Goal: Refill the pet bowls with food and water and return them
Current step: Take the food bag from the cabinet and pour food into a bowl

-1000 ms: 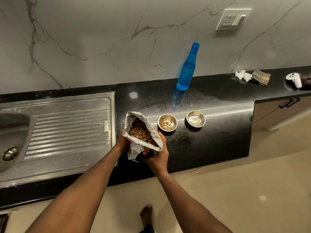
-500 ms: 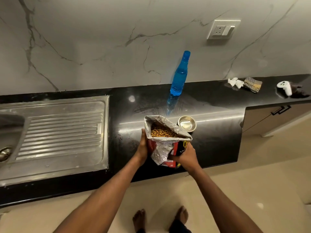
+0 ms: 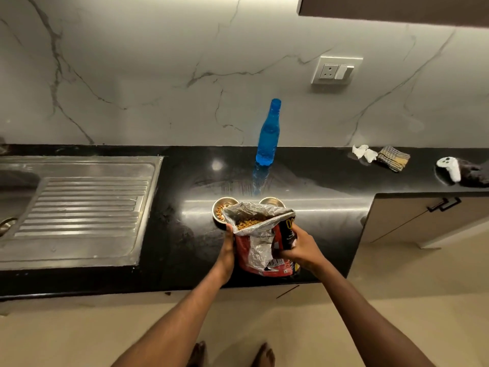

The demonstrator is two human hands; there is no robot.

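Note:
I hold an open red and black pet food bag (image 3: pixel 260 243) with a silver lining, upright over the black counter (image 3: pixel 185 234), brown kibble showing at its mouth. My left hand (image 3: pixel 228 249) grips its left side and my right hand (image 3: pixel 297 246) grips its right side. Just behind the bag sit two small steel bowls. The left bowl (image 3: pixel 219 209) has some kibble in it. The right bowl (image 3: pixel 272 201) is mostly hidden by the bag. A blue water bottle (image 3: pixel 268 133) stands upright at the back of the counter.
A steel sink and drainboard (image 3: pixel 79 205) fill the counter's left. At the far right lie crumpled tissue (image 3: pixel 364 152), a checked cloth (image 3: pixel 393 157) and a white controller (image 3: pixel 449 168). A cabinet door (image 3: pixel 423 221) stands below right. My bare feet are on the tiled floor.
The bag moved right from beside the food bowl and now stands upright in front of both bowls. My right hand shifted to the bag's right side. The camera view tilted up.

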